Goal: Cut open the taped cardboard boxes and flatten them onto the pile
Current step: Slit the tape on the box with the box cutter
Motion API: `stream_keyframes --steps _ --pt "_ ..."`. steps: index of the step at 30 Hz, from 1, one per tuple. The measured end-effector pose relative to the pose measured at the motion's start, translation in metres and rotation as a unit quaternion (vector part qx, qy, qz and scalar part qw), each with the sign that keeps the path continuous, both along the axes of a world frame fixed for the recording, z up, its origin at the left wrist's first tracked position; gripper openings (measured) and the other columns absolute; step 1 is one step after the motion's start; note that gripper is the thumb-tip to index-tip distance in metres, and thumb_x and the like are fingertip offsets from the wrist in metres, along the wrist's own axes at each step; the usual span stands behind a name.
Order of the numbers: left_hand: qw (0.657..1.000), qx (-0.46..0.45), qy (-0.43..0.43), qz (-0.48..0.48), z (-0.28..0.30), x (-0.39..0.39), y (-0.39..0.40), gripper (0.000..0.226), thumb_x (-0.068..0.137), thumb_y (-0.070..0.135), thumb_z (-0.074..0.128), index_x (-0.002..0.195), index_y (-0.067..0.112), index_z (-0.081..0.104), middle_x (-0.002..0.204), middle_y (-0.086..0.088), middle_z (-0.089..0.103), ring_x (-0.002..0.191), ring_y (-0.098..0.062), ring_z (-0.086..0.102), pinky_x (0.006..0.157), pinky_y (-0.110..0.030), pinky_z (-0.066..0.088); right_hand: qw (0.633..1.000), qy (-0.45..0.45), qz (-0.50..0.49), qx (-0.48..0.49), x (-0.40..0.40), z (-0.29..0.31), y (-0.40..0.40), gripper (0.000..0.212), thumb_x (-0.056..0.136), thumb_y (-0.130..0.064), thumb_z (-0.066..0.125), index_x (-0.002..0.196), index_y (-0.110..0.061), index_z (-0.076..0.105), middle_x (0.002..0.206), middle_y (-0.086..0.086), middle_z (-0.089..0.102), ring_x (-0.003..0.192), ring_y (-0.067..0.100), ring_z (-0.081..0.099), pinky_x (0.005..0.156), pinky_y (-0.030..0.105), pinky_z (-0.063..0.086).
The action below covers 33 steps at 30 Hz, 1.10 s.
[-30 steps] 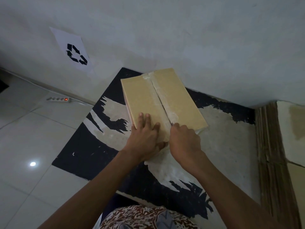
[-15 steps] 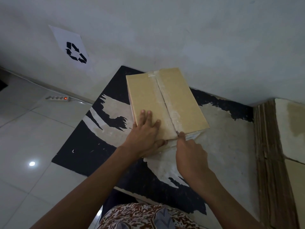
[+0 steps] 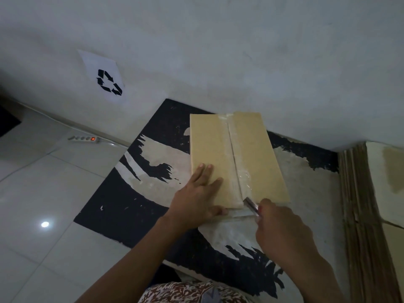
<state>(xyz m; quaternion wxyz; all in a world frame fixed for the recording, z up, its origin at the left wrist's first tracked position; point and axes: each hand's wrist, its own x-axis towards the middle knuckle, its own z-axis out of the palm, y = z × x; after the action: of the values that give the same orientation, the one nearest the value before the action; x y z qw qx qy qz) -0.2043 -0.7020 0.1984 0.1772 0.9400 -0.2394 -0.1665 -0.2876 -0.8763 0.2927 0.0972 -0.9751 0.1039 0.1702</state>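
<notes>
White floor tiles (image 3: 43, 182) lie open at left, with a power strip (image 3: 84, 138) along the wall. The left hand (image 3: 196, 197) presses flat, fingers spread, on the cardboard box (image 3: 258, 162), evidently to keep it from sliding. The box sits on a black-and-white mat (image 3: 140, 189) near the wall. The right hand (image 3: 282, 228) grips a knife (image 3: 251, 205), blade at the near end of the taped seam (image 3: 235, 158). Flattened cardboard (image 3: 358, 204) stands at right, limiting room there.
</notes>
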Motion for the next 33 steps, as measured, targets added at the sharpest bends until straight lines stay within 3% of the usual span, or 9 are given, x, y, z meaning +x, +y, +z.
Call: stream_keyframes --steps 6,11,14,17,20,23,26,29,33 --pt "0.999 -0.043 0.009 -0.005 -0.006 -0.002 0.002 0.081 0.091 0.053 0.061 0.156 0.018 0.026 0.165 -0.002 -0.017 0.148 -0.019 -0.027 0.123 -0.051 0.015 0.981 -0.130 -0.125 0.078 0.043 -0.021 -0.041 0.021 0.095 -0.031 0.062 0.102 -0.012 0.060 0.074 -0.002 0.058 0.061 0.010 0.057 0.052 0.021 0.039" --pt "0.997 -0.028 0.031 -0.058 0.004 0.013 0.025 0.083 0.090 0.047 0.065 0.155 0.014 0.025 0.163 -0.003 -0.018 0.147 -0.017 -0.027 0.118 -0.032 -0.010 0.953 -0.163 -0.215 0.141 0.089 -0.060 -0.077 0.044 0.082 -0.046 0.075 0.106 -0.012 0.061 0.094 0.009 0.066 0.079 0.026 0.065 0.069 0.038 0.055" --pt "0.997 -0.003 0.049 -0.062 0.010 0.029 0.056 0.086 0.080 0.057 0.065 0.151 0.018 0.036 0.164 0.004 -0.009 0.151 -0.013 -0.012 0.123 -0.033 -0.001 0.916 -0.103 -0.241 0.302 0.079 -0.072 -0.071 0.039 0.083 -0.038 0.077 0.095 -0.004 0.063 0.086 0.016 0.070 0.057 0.017 0.061 0.048 0.027 0.052" --pt "0.993 -0.082 0.034 0.074 0.013 0.032 0.077 0.066 0.081 0.016 0.079 0.142 0.020 0.053 0.164 0.001 0.014 0.149 -0.018 0.024 0.117 -0.026 0.021 0.878 -0.133 -0.266 0.374 0.047 -0.083 -0.040 0.029 0.085 -0.032 0.075 0.085 -0.006 0.064 0.078 0.015 0.071 0.049 0.011 0.057 0.041 0.018 0.044" --pt "0.908 -0.201 -0.050 0.365 0.013 0.022 0.070 0.050 0.093 0.004 0.064 0.142 0.009 0.052 0.149 -0.011 0.047 0.123 -0.021 0.055 0.100 -0.030 0.038 0.863 -0.141 -0.261 0.409 0.010 -0.089 0.002 0.025 0.087 -0.033 0.074 0.078 -0.012 0.062 0.070 0.006 0.070 0.048 0.007 0.058 0.044 0.019 0.044" --pt "0.801 -0.314 -0.041 0.507 0.008 0.015 0.049 0.037 0.106 0.031 0.041 0.119 0.002 0.060 0.109 -0.013 0.065 0.098 -0.029 0.060 0.087 -0.044 0.046 0.889 -0.088 -0.186 0.409 -0.011 -0.089 0.019 0.042 0.083 -0.031 0.077 0.060 -0.018 0.045 0.046 -0.013 0.048 0.044 0.007 0.043 0.047 0.019 0.036" --pt "0.856 -0.282 0.101 0.421 0.001 0.007 0.026 0.057 0.096 0.056 0.051 0.134 0.014 0.045 0.119 -0.002 0.054 0.107 -0.026 0.054 0.091 -0.043 0.044 0.902 -0.101 -0.150 0.392 -0.014 -0.080 0.001 0.053 0.080 -0.022 0.081 0.056 -0.020 0.034 0.044 -0.011 0.033 0.044 0.007 0.031 0.047 0.017 0.032" --pt "0.902 -0.223 0.114 0.351 -0.003 0.008 0.023 0.085 0.080 0.049 0.077 0.145 0.017 0.033 0.135 -0.003 0.050 0.122 -0.027 0.051 0.100 -0.045 0.045 0.909 -0.174 -0.181 0.332 -0.007 -0.067 -0.031 0.042 0.081 -0.021 0.080 0.059 -0.017 0.044 0.052 -0.009 0.044 0.044 0.005 0.036 0.046 0.017 0.038" --pt "0.935 -0.174 0.146 0.273 0.006 0.038 0.041 0.085 0.080 0.046 0.076 0.149 0.019 0.033 0.140 -0.008 0.049 0.126 -0.031 0.050 0.104 -0.049 0.043 0.935 -0.198 -0.234 0.177 0.016 -0.060 -0.078 0.029 0.082 -0.040 0.076 0.086 -0.018 0.060 0.074 -0.004 0.059 0.061 0.006 0.054 0.054 0.017 0.038"
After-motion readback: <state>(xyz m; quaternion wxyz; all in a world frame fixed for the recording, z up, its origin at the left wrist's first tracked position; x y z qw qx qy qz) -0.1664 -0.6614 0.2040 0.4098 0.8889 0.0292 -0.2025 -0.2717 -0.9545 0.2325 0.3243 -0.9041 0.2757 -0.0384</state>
